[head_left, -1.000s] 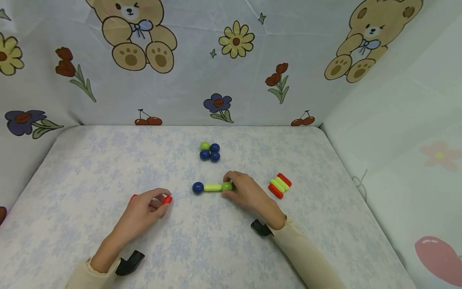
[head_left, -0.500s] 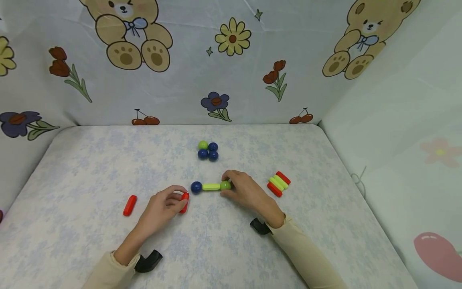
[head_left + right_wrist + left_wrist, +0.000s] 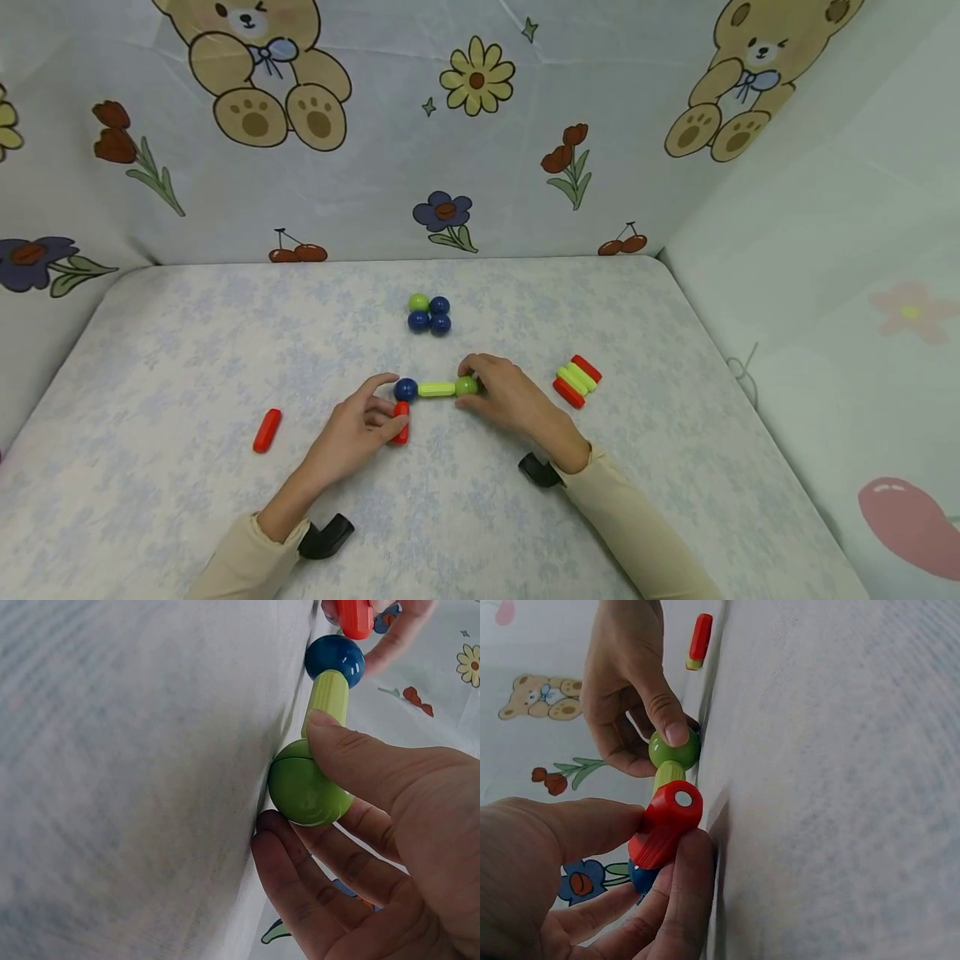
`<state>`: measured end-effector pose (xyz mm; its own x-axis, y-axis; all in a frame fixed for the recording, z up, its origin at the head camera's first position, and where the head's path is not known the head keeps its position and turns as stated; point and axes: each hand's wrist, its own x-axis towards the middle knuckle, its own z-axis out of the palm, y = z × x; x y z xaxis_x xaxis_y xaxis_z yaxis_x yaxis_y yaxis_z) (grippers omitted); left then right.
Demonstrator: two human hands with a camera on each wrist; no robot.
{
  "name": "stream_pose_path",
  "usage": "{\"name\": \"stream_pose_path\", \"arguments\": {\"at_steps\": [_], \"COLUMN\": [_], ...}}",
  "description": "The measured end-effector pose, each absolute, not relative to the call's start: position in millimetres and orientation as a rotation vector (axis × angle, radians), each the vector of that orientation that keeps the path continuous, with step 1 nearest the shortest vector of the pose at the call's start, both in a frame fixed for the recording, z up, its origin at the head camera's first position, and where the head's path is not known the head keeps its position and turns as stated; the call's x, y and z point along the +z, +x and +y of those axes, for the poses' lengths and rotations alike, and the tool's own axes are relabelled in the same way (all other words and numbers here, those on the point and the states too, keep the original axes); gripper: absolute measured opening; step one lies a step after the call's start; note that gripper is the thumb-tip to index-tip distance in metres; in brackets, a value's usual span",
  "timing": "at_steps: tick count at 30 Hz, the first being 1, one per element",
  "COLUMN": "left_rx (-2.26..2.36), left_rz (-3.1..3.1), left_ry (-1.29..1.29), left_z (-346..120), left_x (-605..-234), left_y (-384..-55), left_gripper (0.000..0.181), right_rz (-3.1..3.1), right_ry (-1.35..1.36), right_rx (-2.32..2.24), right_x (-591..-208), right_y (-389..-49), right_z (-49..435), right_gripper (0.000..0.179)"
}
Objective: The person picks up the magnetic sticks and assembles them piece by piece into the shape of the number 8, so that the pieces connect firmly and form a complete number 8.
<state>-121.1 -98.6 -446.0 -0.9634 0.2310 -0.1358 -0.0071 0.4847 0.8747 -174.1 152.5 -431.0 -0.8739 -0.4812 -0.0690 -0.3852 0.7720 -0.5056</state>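
While left fingers (image 3: 694, 870) pinch red rod (image 3: 664, 829) | right fingers (image 3: 360, 862) grip green ball (image 3: 309, 786) | far table edge (image 3: 525, 262) well apart

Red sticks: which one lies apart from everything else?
The head view's leftmost red stick; the left hand holds another, and two flank the lime sticks.

The picture's top edge crops the red stick (image 3: 355, 618) (right wrist).

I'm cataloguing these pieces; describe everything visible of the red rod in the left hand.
The red rod looks like glossy plastic, with ridged sides and a pale round disc in one end. The left hand pinches it crosswise to the lime rod, its far end by the blue ball; whether they touch is unclear.
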Motion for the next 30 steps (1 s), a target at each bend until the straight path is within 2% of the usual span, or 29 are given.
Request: {"name": "stream_pose_path", "arguments": {"at_steps": [22,30], "left_rx": [1.435,1.501], "left_rz": [2.446,2.346], "left_ry": [0.176,0.232], "left_z": [-102.7,-108.0], "left_x": [-446.0,-446.0], "left_y": [-131.2,-133.7], "left_gripper": [0.060,0.059], "right_rz": [2.760,2.799], "right_ry": [-0.724,-0.787], "right_rx": [-0.704,-0.700], "right_x": [-428.8,-412.2], "right_y": [-179.7,-197.6], "right_z": [151.5,149.3], "right_gripper": [0.038,0.038]}}
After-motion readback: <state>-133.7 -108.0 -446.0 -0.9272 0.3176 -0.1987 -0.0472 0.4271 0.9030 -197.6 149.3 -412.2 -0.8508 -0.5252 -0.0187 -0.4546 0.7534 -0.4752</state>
